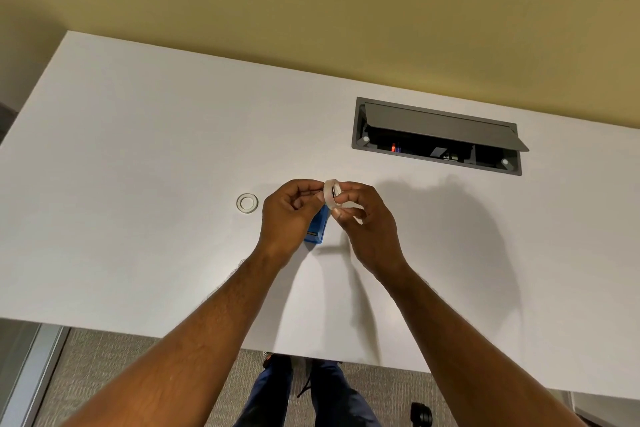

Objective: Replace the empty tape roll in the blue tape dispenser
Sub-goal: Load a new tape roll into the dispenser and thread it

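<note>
A clear tape roll [330,193] is held upright above the white table [138,149], pinched between both hands. My right hand [363,218] grips the roll from the right and below. My left hand [289,215] has its fingertips on the roll's left side. Under the hands, mostly hidden, lies the blue tape dispenser [318,227] on the table. A thin empty tape ring [247,203] lies flat on the table to the left of my left hand.
A grey cable box [437,135] with its lid tipped open is sunk into the table at the back right. The table's near edge runs just below my forearms; a yellow wall stands behind the table.
</note>
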